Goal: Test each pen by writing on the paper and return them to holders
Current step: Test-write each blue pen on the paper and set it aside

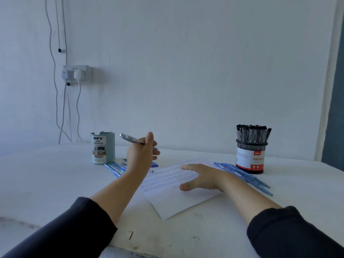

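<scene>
My left hand (142,155) is raised above the table and grips a silver-grey pen (130,139), its end pointing up and left toward the light blue desk organizer (103,147). My right hand (202,176) lies flat with spread fingers on the sheet of paper (167,198), which carries several rows of small pen marks. A black mesh holder (251,157) at the right is full of black pens.
Several blue pens (114,167) lie on the table by the organizer, and more blue pens (243,176) lie in front of the mesh holder. The white wall stands close behind. A socket with plugs and hanging cables (77,74) is at the left.
</scene>
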